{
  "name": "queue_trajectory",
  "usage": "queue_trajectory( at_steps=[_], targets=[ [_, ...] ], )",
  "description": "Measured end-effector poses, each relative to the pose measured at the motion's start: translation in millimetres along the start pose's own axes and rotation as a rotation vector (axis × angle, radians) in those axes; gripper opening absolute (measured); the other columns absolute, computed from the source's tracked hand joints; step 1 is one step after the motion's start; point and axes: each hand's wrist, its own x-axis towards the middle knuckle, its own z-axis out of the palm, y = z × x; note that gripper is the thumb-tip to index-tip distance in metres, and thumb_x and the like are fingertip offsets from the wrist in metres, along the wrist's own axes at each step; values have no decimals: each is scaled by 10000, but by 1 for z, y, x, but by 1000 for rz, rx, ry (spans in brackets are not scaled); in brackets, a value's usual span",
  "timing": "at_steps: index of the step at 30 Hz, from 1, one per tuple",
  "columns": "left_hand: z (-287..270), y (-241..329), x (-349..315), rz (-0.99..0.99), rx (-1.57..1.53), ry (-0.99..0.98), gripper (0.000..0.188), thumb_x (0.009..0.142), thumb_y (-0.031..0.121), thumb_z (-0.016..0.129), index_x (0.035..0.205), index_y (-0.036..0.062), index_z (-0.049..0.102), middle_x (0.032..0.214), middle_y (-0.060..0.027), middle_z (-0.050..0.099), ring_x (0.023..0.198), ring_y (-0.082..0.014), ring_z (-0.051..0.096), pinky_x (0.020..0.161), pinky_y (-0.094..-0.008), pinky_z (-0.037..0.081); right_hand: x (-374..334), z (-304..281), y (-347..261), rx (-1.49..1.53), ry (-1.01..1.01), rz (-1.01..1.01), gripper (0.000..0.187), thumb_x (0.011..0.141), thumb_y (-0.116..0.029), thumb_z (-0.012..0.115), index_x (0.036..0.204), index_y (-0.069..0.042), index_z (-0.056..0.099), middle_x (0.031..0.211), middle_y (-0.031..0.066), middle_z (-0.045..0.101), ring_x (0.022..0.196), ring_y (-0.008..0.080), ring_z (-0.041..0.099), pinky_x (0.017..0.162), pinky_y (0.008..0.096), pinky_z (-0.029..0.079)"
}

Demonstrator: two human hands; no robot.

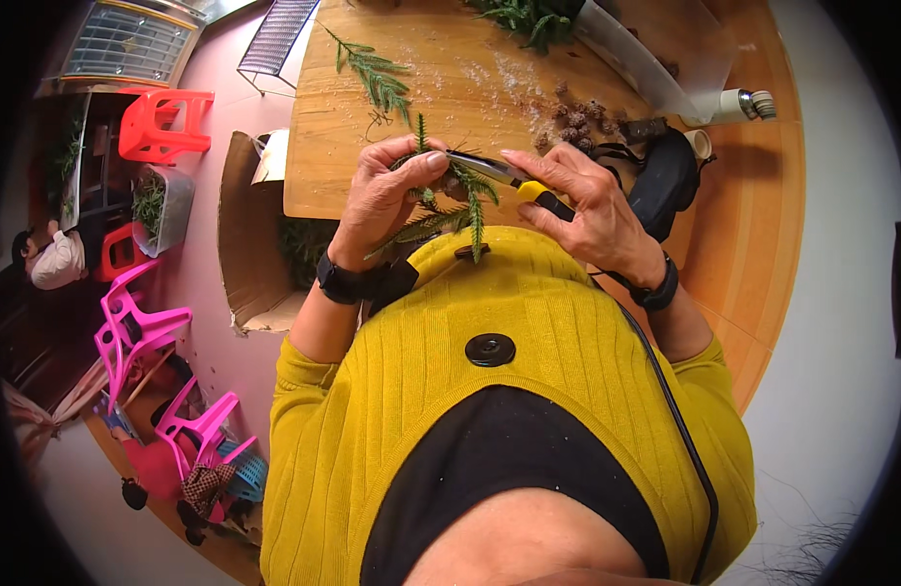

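My left hand [380,190] pinches a green artificial-looking pine sprig [477,200] between thumb and fingers, just off the table's near edge. Several of its needled twigs hang down in front of my yellow top. Closed around the yellow and black handles of a pair of pliers [536,191] is my right hand [597,200]. The metal jaws point left and reach the sprig beside my left thumb. Whether they grip a stem or wire there, I cannot tell.
On the wooden table [441,88] lie a loose pine sprig [374,76], a pile of pine cones [577,122], white flecks and a black pouch [665,181]. An open cardboard box [250,234] with greenery stands at the left. Beyond are stools, pink chairs and other people.
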Motion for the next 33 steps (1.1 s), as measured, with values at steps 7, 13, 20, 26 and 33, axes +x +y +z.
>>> queue_trajectory(
  at_steps=[7,13,20,26,33],
  targets=[
    [3,-1,6,11,-81,-56,136,889,75,635,975,-30,633,818,-74,660,710,-136,645,673,-259,534,-1,-5,0,-230,131,-103,530,769,-75,704,1282,-75,573,808,89,521,743,188,510,681,291,435],
    [3,1,8,12,-119,-74,138,887,86,643,975,-20,634,796,-36,630,684,-110,614,643,-232,509,-3,-12,0,483,-119,244,541,759,-67,707,1282,-58,565,864,108,563,774,199,531,705,292,444],
    [5,2,16,-4,-115,-64,126,881,84,650,971,-4,639,773,-5,603,654,-75,565,575,-193,446,4,-20,-7,54,33,-20,494,773,-53,689,1254,-46,579,867,117,573,771,223,535,718,304,449],
    [3,4,23,-55,-156,-62,116,869,76,659,950,-1,630,757,15,586,619,-42,508,530,-179,402,8,-24,-11,-65,16,27,459,784,-57,682,1234,-41,591,834,113,572,741,234,541,688,317,453],
    [18,6,28,136,248,146,103,849,58,672,921,-6,634,743,19,592,607,-49,511,530,-200,414,20,-24,2,192,-126,246,443,814,-102,674,1246,-51,585,776,118,577,717,244,563,678,332,464]
  ],
)
